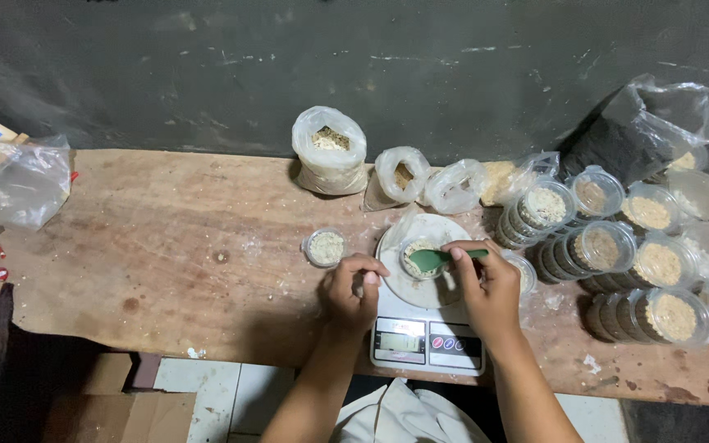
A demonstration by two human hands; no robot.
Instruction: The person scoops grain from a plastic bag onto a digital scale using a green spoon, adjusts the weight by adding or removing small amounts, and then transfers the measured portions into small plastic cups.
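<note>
My right hand [490, 287] holds a green spoon [434, 259] over a small clear cup [420, 258] of pale grainy powder. The cup sits on the round white pan of a digital kitchen scale [426, 328]. My left hand [353, 289] rests curled at the left edge of the pan, fingers closed, with nothing visible in it. Another small cup of the same powder [326, 247] stands on the wooden table [166, 246] just left of the scale.
Several plastic bags of powder [330, 152] line the back of the table. Stacks of filled clear cups [617, 254] lie on their sides at the right, beside a dark bag [633, 131]. An empty-looking plastic bag [22, 184] sits far left.
</note>
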